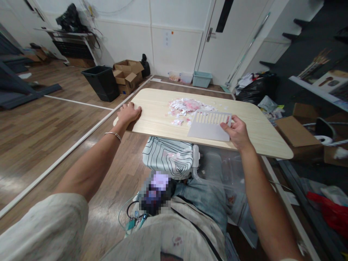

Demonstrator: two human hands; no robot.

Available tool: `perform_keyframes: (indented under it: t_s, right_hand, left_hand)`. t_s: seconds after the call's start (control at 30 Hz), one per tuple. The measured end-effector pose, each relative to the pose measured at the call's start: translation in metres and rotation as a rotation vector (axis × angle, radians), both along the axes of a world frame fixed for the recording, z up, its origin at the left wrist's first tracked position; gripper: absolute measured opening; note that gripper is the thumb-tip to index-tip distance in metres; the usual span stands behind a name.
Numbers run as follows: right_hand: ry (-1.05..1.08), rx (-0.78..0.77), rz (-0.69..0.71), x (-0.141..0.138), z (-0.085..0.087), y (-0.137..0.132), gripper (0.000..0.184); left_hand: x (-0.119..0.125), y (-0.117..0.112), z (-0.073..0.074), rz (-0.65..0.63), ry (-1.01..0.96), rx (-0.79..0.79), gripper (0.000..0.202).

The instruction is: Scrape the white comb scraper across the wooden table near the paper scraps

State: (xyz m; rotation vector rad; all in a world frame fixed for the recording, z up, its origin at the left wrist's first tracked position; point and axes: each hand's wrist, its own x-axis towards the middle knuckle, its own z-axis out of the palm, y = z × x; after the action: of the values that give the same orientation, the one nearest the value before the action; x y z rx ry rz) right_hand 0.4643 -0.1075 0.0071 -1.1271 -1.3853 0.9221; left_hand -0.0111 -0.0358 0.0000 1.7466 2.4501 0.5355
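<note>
My left hand [129, 113] is at the left end of a pale wooden tabletop [154, 116], its fingers bent over the edge and the thumb on top. Between thumb and fingers, my right hand [239, 133] pinches a thin white plastic sheet [208, 131] with a row of slots along its far side. The sheet is tilted over the near edge of the tabletop. Just beyond it lies a loose heap of white and pink paper scraps [187, 105], with a smaller clump [178, 122] at its near left.
Below the near edge are a line-patterned cloth cover [168, 156] and a clear plastic bin [217, 166] by my legs. A black bin [102, 83] and cardboard boxes [129, 74] stand beyond at left. An open carton [299, 132] sits at right. A teal basin [202, 79] is by the wall.
</note>
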Motion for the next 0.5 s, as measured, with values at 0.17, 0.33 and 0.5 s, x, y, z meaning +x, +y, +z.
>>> perform_keyframes:
  t_s: [0.17,0.33,0.5]
  right_hand:
    - [0.038,-0.001,-0.010,-0.0005,0.0003,0.0011,0.061]
    - [0.016,-0.012,0.019,-0.0009,0.0012,0.0003,0.060]
    - [0.057,-0.026,-0.023,-0.0014,0.0019,0.0008,0.058]
  left_hand:
    - [-0.0010,0.0006,-0.0006,-0.005,-0.005,0.001,0.080]
    - [-0.0016,0.0011,-0.0008,-0.005,-0.004,-0.008,0.079]
    - [-0.0016,0.0006,-0.0008,-0.009,-0.010,0.002,0.078]
